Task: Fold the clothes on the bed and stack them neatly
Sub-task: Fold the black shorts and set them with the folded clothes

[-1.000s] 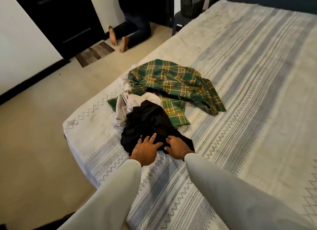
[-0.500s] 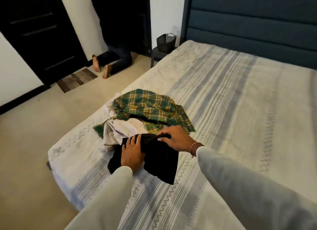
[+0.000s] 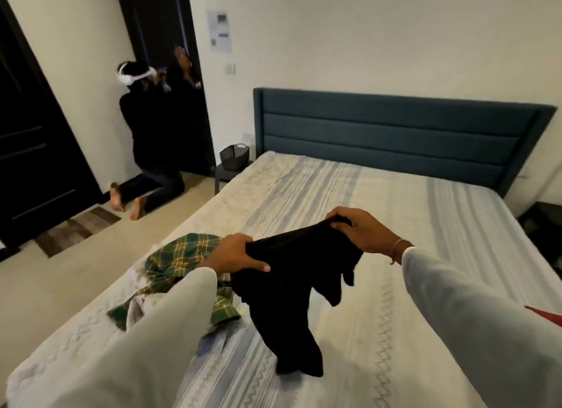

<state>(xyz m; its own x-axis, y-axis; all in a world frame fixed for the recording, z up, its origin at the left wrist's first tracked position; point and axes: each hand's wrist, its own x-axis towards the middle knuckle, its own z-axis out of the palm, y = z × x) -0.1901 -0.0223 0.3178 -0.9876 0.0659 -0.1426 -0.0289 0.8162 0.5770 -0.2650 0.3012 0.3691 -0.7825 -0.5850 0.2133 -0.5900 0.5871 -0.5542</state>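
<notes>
**Black garment lifted above the striped bed**

At far left, a second person (image 3: 152,139) in dark clothing kneels at a dark door (image 3: 158,27); a printed notice (image 3: 219,31) on the wall is too small to read. A woven dark basket (image 3: 234,156) stands beside the padded blue headboard (image 3: 392,136). On the bed (image 3: 425,240), with its pale, grey-striped, zigzag-patterned cover, a crumpled green plaid shirt (image 3: 179,255) lies over a whitish garment (image 3: 137,307). The left hand (image 3: 237,255) clasps one upper edge of the limp black garment (image 3: 292,286); the right hand (image 3: 362,234), braceleted, pinches the other. Half a second earlier the garment lay on the cover; now it hangs, its lower end touching the bed.
</notes>
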